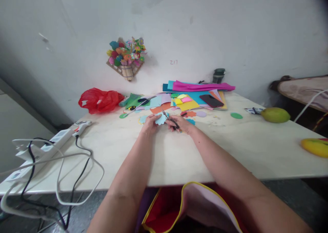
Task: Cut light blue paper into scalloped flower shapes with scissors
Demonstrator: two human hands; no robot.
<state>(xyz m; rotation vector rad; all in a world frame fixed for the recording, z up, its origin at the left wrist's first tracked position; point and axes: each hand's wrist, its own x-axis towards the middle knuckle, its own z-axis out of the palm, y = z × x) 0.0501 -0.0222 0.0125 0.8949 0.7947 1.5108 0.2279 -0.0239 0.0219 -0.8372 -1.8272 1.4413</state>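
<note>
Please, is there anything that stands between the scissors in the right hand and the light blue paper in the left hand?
Nothing visible stands in the way: the scissors in the right hand are beside the light blue paper in the left hand. Whether the blades touch it, I cannot tell.

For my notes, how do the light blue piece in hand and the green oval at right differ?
The light blue piece has a scalloped edge; the green oval is smooth-edged. The left hand holds the light blue piece; the green oval lies on the table. Both look thin and flat.
</note>
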